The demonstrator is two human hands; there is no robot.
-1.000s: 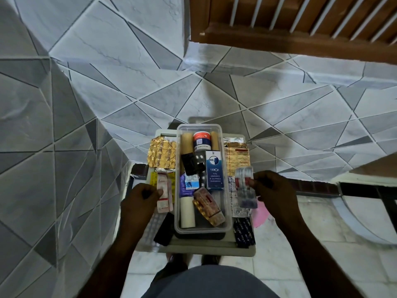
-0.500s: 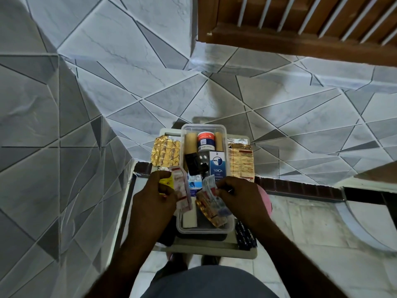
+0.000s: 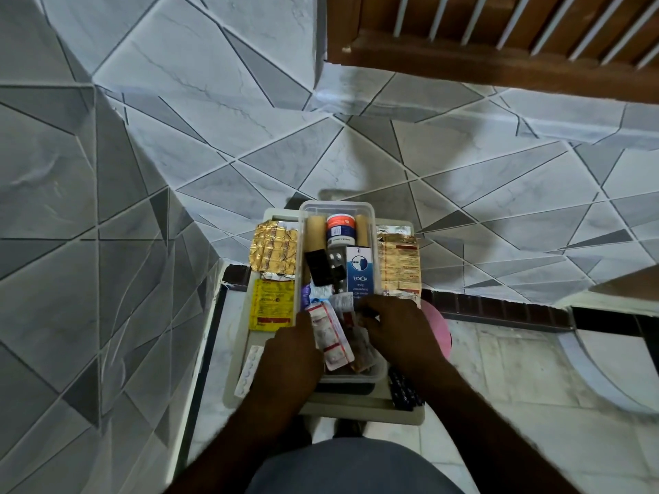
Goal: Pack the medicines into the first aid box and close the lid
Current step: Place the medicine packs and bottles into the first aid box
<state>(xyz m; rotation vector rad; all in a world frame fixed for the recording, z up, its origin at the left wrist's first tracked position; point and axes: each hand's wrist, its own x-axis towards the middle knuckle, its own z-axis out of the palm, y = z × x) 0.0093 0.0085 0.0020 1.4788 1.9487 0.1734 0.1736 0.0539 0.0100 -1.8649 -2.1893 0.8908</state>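
A clear plastic first aid box (image 3: 337,206) stands open on a small grey table (image 3: 360,413). Inside are a red-capped jar (image 3: 340,229), a blue carton (image 3: 360,272), a black item (image 3: 320,267) and loose packets. My left hand (image 3: 285,354) is over the box's near left side, holding a white and red blister strip (image 3: 330,335) that lies across the box. My right hand (image 3: 396,328) is over the near right side, fingers down on a clear blister pack (image 3: 342,301) in the box. The box's near contents are partly hidden by both hands.
Left of the box lie gold foil strips (image 3: 274,249), a yellow packet (image 3: 271,304) and a white tablet strip (image 3: 249,369). An orange strip (image 3: 399,265) and a dark strip (image 3: 403,390) lie on the right. A pink object (image 3: 440,333) sits behind the table. Tiled walls surround the corner.
Both hands moved inward from the table's sides to over the box. The left carried the white and red strip in; the right brought the clear blister pack in.
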